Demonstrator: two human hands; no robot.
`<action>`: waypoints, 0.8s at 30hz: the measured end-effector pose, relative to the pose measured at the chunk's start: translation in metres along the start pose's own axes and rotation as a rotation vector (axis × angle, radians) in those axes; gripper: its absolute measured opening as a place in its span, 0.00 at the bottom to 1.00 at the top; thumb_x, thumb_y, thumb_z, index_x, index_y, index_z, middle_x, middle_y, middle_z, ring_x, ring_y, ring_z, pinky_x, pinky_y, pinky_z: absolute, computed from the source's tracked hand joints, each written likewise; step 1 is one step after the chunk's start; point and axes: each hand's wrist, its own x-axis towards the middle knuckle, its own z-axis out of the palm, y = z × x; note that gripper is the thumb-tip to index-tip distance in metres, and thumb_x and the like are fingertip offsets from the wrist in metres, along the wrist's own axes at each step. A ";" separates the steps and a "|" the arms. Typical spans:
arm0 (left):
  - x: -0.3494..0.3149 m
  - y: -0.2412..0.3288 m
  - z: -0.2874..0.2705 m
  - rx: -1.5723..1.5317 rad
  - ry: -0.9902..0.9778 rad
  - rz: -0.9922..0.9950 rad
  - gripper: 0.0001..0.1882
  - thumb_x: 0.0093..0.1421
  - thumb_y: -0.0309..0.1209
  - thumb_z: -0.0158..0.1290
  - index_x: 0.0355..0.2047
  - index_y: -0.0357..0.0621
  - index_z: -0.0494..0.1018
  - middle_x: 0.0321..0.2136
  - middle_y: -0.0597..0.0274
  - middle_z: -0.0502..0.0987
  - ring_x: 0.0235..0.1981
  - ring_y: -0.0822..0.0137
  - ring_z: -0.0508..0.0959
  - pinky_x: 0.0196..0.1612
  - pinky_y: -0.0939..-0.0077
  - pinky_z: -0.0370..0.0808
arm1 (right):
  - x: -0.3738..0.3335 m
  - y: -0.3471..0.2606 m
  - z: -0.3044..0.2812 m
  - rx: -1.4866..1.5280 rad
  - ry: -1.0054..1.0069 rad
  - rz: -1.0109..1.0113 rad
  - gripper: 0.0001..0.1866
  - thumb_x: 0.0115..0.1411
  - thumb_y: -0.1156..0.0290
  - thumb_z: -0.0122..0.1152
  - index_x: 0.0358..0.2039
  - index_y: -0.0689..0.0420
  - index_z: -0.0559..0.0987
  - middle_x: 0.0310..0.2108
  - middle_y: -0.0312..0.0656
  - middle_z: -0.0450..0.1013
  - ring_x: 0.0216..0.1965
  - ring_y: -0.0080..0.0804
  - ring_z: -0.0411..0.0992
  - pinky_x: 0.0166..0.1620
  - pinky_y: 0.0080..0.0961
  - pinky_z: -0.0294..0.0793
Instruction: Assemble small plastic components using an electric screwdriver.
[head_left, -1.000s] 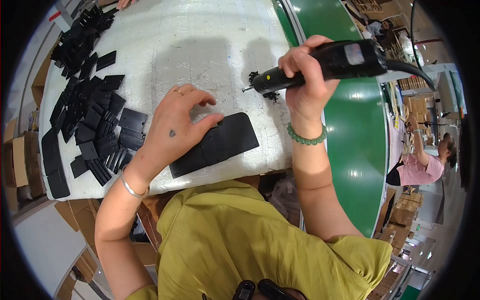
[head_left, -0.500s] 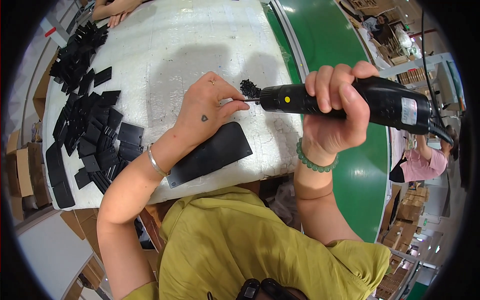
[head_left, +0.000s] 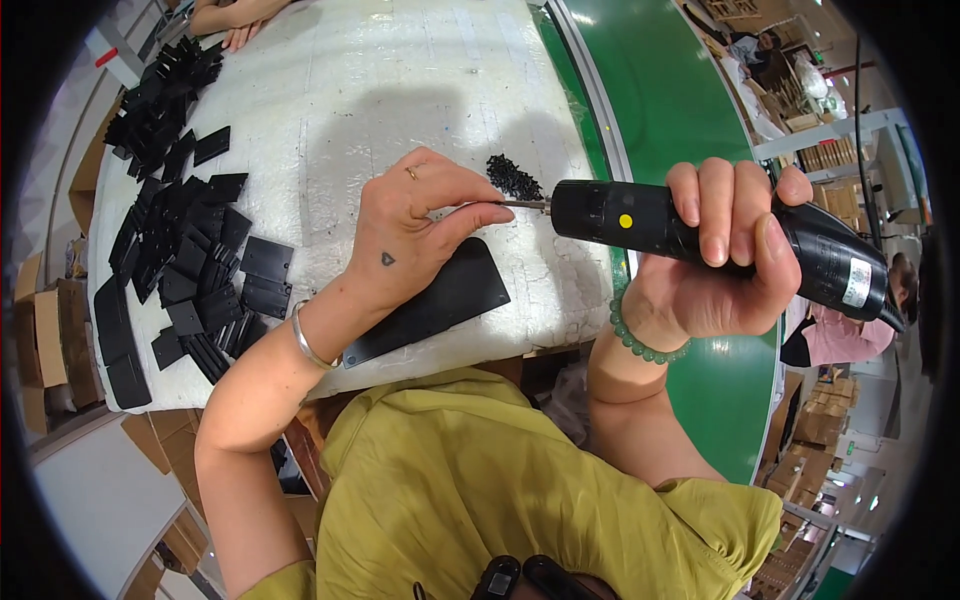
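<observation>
The power screwdriver (head_left: 700, 235) at right of centre is black with a small yellow dot and a white label near its tail; the flat plate (head_left: 440, 300) at centre is matt black; the screws (head_left: 514, 178) just above are black; the pile of plates (head_left: 180, 240) at left is black; the table (head_left: 350, 90) is speckled white; the conveyor belt (head_left: 670, 110) at upper right is green; the bead bracelet (head_left: 640, 340) is pale green; the bangle (head_left: 303, 340) is silver; the shirt (head_left: 500, 490) along the lower edge is olive yellow.

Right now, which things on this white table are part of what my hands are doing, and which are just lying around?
In use:
black electric screwdriver, gripped by right hand
left hand, fingertips at the driver's bit
long flat black plastic panel
small heap of black screws

Lying about:
spread of small black plastic plates
green conveyor belt
brown cardboard boxes
</observation>
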 end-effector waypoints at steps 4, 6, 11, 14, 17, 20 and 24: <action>0.000 0.001 0.001 -0.012 -0.004 0.025 0.06 0.45 0.26 0.62 0.26 0.45 0.79 0.24 0.65 0.79 0.26 0.66 0.76 0.29 0.75 0.73 | 0.001 0.000 0.003 0.021 -0.022 0.005 0.15 0.52 0.75 0.48 0.42 0.57 0.70 0.18 0.28 0.59 0.20 0.17 0.59 0.33 0.21 0.61; -0.001 0.000 0.002 0.002 -0.003 0.038 0.07 0.46 0.26 0.61 0.28 0.45 0.79 0.25 0.64 0.79 0.26 0.65 0.76 0.29 0.75 0.73 | 0.001 0.004 0.006 0.018 -0.007 0.001 0.15 0.52 0.75 0.48 0.42 0.57 0.70 0.18 0.28 0.59 0.20 0.17 0.59 0.33 0.21 0.61; 0.004 -0.008 0.006 0.152 -0.049 0.125 0.10 0.45 0.30 0.62 0.30 0.45 0.78 0.26 0.63 0.79 0.27 0.62 0.77 0.30 0.73 0.74 | -0.006 0.015 0.006 -0.076 0.153 -0.060 0.16 0.51 0.74 0.47 0.43 0.53 0.66 0.16 0.30 0.57 0.16 0.21 0.58 0.28 0.24 0.63; 0.003 -0.011 0.007 0.131 -0.099 0.038 0.10 0.46 0.31 0.62 0.30 0.45 0.77 0.25 0.61 0.78 0.29 0.60 0.77 0.32 0.71 0.74 | -0.007 0.016 0.009 -0.076 0.178 -0.045 0.16 0.51 0.74 0.47 0.43 0.53 0.66 0.16 0.30 0.57 0.16 0.22 0.58 0.28 0.25 0.63; 0.002 -0.013 0.007 0.187 0.026 0.068 0.07 0.48 0.30 0.60 0.29 0.46 0.78 0.25 0.60 0.78 0.30 0.59 0.77 0.35 0.68 0.74 | -0.008 0.012 0.011 -0.051 0.160 -0.033 0.16 0.52 0.75 0.47 0.44 0.53 0.66 0.16 0.30 0.57 0.17 0.22 0.58 0.29 0.25 0.63; -0.009 -0.020 -0.019 0.250 -0.067 0.053 0.08 0.50 0.30 0.59 0.32 0.45 0.77 0.26 0.58 0.78 0.30 0.56 0.76 0.35 0.67 0.72 | -0.010 0.001 0.010 -0.005 0.064 0.009 0.17 0.52 0.75 0.46 0.45 0.53 0.66 0.16 0.30 0.58 0.17 0.22 0.59 0.29 0.25 0.63; -0.030 -0.002 -0.055 0.278 -0.330 -0.282 0.16 0.54 0.33 0.57 0.43 0.41 0.73 0.27 0.53 0.76 0.24 0.59 0.74 0.31 0.73 0.70 | -0.025 -0.011 0.031 -0.077 -0.140 0.181 0.13 0.52 0.75 0.51 0.40 0.53 0.67 0.17 0.26 0.62 0.19 0.16 0.60 0.30 0.18 0.61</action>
